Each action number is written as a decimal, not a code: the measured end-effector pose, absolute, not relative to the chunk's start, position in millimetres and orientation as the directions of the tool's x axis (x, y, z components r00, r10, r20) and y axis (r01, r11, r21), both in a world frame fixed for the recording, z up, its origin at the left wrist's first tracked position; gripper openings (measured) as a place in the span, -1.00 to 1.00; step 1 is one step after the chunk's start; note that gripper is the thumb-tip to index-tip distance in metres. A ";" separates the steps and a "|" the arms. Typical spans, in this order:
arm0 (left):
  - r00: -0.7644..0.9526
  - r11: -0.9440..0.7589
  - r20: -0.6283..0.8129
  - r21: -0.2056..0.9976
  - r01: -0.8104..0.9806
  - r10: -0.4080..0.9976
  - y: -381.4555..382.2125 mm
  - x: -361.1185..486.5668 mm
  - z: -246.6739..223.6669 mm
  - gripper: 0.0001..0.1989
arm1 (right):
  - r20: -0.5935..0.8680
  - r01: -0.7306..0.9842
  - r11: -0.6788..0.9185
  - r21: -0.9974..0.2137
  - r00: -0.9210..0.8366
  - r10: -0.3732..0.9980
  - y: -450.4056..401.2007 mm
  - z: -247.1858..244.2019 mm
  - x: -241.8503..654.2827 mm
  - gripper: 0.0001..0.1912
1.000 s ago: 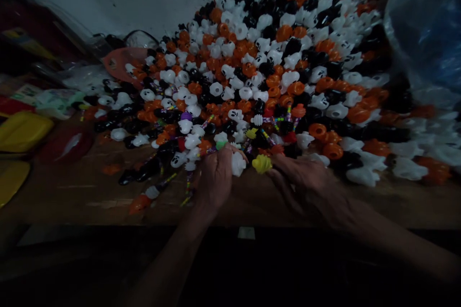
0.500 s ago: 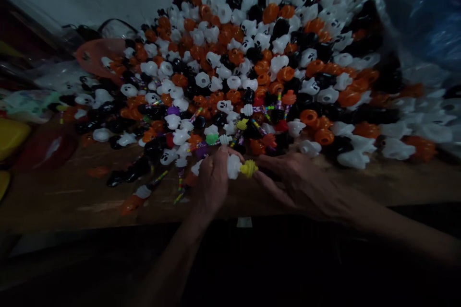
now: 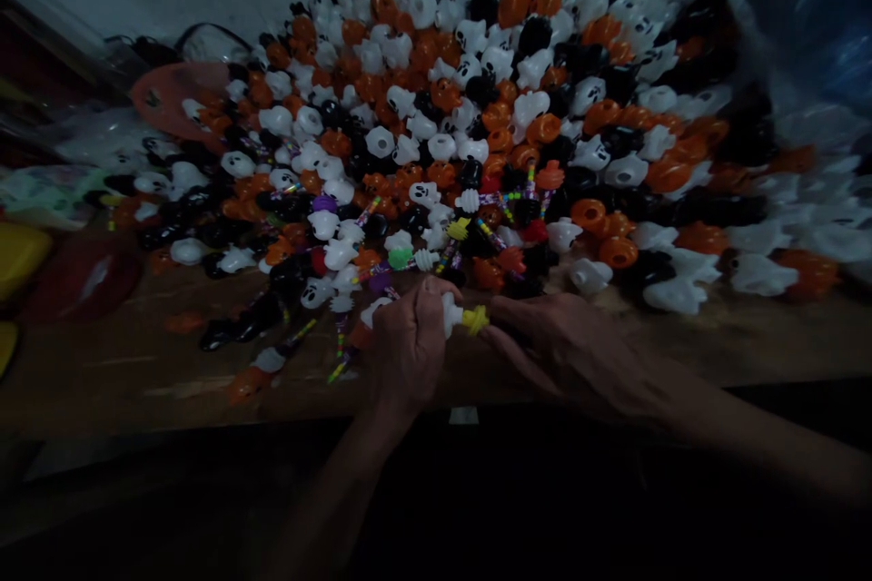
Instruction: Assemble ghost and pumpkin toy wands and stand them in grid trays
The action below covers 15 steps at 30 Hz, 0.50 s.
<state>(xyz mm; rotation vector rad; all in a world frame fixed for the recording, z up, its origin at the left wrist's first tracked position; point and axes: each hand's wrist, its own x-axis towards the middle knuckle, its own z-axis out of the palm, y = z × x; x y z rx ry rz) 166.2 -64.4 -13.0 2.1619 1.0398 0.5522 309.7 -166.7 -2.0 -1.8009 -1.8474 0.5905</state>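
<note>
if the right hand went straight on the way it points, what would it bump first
Past the yellow piece at its fingertips, the right hand would likely meet the white piece in the left hand first; depth is unclear.

Your left hand (image 3: 409, 340) and right hand (image 3: 579, 349) are bare, with slim fingers and creased knuckles. Your left forearm (image 3: 337, 486) and right forearm (image 3: 756, 440) are bare too, each widening from a narrow wrist, the left one fading into deep shadow on the near side.
</note>
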 end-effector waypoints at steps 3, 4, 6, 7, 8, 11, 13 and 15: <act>0.605 -0.491 0.105 0.699 0.519 0.789 -65.4 166.3 -13.3 -0.58 | 0.058 0.828 0.037 -0.559 -0.006 0.998 -165.8 -4.4 309.0 -0.75; 0.602 -0.494 0.109 0.694 0.524 0.791 -66.1 166.4 -13.3 -0.58 | 0.060 0.839 0.039 -0.543 -0.007 0.998 -165.5 -5.1 308.8 -0.76; 0.597 -0.511 0.131 0.679 0.528 0.792 -67.8 166.3 -13.4 -0.57 | 0.063 0.851 0.045 -0.524 -0.014 0.998 -165.3 -6.3 308.6 -0.78; 0.601 -0.528 0.149 0.670 0.522 0.785 -68.8 166.0 -13.8 -0.57 | 0.063 0.855 0.054 -0.516 -0.025 0.998 -165.5 -6.8 308.6 -0.81; 0.607 -0.546 0.169 0.661 0.514 0.776 -69.9 165.5 -14.4 -0.57 | 0.070 0.859 0.075 -0.507 -0.046 0.996 -166.0 -7.3 308.7 -0.85; 0.620 -0.560 0.185 0.669 0.489 0.763 -73.4 163.5 -17.8 -0.59 | 0.095 0.877 0.169 -0.449 -0.141 0.985 -168.1 -8.8 308.8 -0.86; 0.613 -0.531 0.164 0.697 0.482 0.773 -75.4 162.3 -20.0 -0.59 | 0.114 0.890 0.237 -0.391 -0.209 0.971 -169.2 -10.1 308.6 -0.83; 0.606 -0.487 0.127 0.731 0.478 0.786 -76.2 161.6 -20.4 -0.58 | 0.135 0.902 0.290 -0.319 -0.260 0.956 -169.4 -12.1 308.7 -0.79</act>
